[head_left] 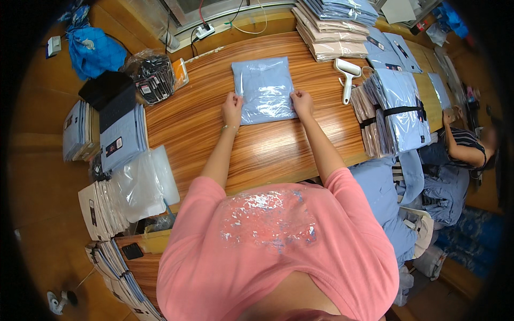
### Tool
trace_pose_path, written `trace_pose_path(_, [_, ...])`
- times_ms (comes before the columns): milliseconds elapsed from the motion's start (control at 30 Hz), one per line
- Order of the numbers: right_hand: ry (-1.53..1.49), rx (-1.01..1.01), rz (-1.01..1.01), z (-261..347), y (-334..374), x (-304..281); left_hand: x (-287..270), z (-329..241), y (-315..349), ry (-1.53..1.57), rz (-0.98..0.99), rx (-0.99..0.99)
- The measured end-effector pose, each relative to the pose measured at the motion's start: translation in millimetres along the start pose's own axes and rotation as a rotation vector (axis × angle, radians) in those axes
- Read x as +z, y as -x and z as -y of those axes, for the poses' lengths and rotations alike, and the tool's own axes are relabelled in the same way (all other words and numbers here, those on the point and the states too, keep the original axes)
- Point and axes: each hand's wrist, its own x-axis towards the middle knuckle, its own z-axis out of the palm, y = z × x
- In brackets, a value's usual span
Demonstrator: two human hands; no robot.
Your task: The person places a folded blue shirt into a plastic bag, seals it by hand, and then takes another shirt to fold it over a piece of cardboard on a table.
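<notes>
A folded light-blue garment in a clear plastic bag [262, 80] lies flat on the wood-grain table [187, 117], its plastic shining under the light. My left hand [232, 109] is closed at the bag's left edge, fingers pinched on the plastic. On the opposite side my right hand [302, 103] pinches the right edge in the same way. Both forearms reach forward from pink sleeves.
Right of the bag are a white lint roller [348, 75], a strapped stack of bagged shirts [399, 107] and a beige-and-blue stack [332, 32]. Leftward sit clear plastic bags [142, 184], blue folded garments [123, 134] and black packets [152, 83]. Another person [466, 147] works at far right.
</notes>
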Motion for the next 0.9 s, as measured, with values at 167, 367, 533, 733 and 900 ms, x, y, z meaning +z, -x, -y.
trace_pose_path(167, [0.375, -0.190, -0.145, 16, 9, 7, 2, -3, -4, -0.190, -0.114, 0.136])
trace_pose_path(367, [0.466, -0.444, -0.307, 0, 6, 11, 3, -3, 4, -0.528, -0.125, 0.137])
trace_pose_path(533, [0.427, -0.418, -0.306, -11, 9, 9, -15, -2, 21, -0.655, 0.076, 0.061])
trace_pose_path(733, [0.569, -0.462, -0.256, -21, 21, 0, -15, 9, 26, -0.820, 0.167, -0.045])
trace_pose_path(900, [0.609, -0.444, -0.094, -29, 15, -5, -16, 3, 19, -0.731, 0.226, -0.080])
